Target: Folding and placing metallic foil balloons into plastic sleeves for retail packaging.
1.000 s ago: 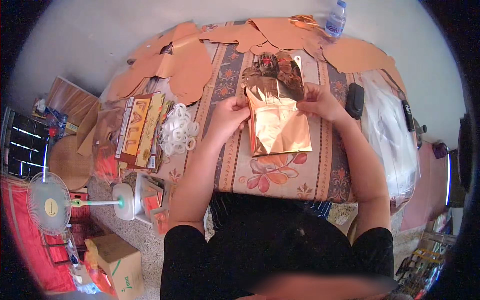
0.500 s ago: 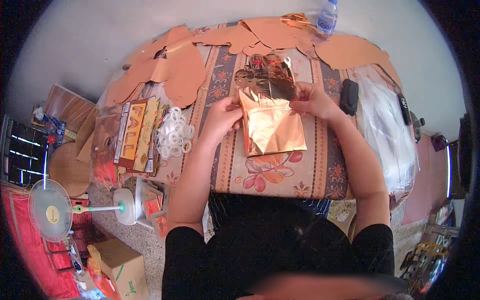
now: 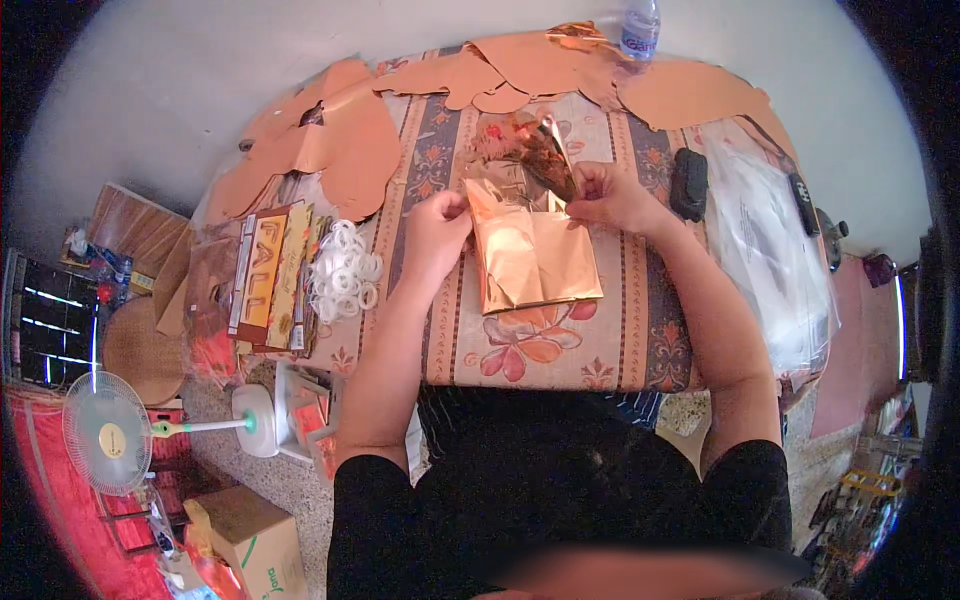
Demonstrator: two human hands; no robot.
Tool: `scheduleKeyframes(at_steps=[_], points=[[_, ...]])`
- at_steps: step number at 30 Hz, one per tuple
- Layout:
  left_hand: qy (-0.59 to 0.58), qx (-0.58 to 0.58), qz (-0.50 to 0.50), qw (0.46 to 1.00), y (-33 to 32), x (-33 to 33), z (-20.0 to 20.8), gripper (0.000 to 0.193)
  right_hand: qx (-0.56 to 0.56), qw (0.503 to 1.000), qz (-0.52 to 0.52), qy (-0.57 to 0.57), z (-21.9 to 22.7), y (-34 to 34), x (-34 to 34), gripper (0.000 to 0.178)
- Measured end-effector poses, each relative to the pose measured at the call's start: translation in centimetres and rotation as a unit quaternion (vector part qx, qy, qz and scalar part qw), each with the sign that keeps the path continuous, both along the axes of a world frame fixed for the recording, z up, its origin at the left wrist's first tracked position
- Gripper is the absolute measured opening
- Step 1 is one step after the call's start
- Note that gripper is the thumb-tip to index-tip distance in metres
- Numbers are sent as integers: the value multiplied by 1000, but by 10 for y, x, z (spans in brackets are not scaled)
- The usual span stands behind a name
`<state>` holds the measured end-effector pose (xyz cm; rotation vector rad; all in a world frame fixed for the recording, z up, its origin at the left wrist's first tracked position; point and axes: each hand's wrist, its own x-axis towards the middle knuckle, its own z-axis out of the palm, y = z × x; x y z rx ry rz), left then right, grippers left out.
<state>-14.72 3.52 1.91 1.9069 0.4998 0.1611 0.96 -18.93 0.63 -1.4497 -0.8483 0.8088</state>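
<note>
In front of me on the table lies a folded piece of shiny copper-coloured foil (image 3: 538, 262). It is creased, roughly square in its near part, and its far end (image 3: 546, 160) is curled up and reflects the tablecloth. My left hand (image 3: 437, 225) pinches the foil's upper left edge between thumb and fingers. On the other side, my right hand (image 3: 612, 198) is closed on the foil's upper right edge, beside the curled end. To the left of my left hand is a heap of white rings (image 3: 346, 272).
Large flat copper-coloured foil shapes (image 3: 345, 135) line the table's far edge. Printed card packs (image 3: 268, 285) lie at left. A black case (image 3: 689, 184), clear plastic bags (image 3: 760, 260) and a black remote-like object (image 3: 803, 204) are at right. A water bottle (image 3: 640, 32) stands far back. A fan (image 3: 108, 435) is lower left.
The foil's far right end has been lifted and curled, where it lay flatter before. My right hand has shifted slightly left and stays on the foil. The left hand still pinches its edge.
</note>
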Motion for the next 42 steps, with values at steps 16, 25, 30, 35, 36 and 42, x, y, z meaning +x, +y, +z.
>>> scheduleKeyframes(at_steps=[16, 25, 30, 35, 36, 42], points=[[-110, 4, 25, 994, 2, -4, 3, 18, -7, 1000, -10, -16, 2, 3, -4, 20], [-100, -86, 9, 991, 1, -4, 0, 24, -66, 998, -3, 16, 18, 6, -4, 23], [-88, -142, -6, 986, 16, -2, 2, 26, -20, 999, 30, 23, -8, 1, 10, 19], [51, -249, -99, 962, 34, 1, 8, 16, -59, 997, 48, 14, 21, 0, -7, 43], [64, -261, -102, 958, 36, -1, 9, 16, -54, 997, 42, 23, 32, 2, -16, 42], [59, -132, -111, 983, 25, -1, 6, 14, -134, 990, 47, 2, 30, -3, -4, 41]])
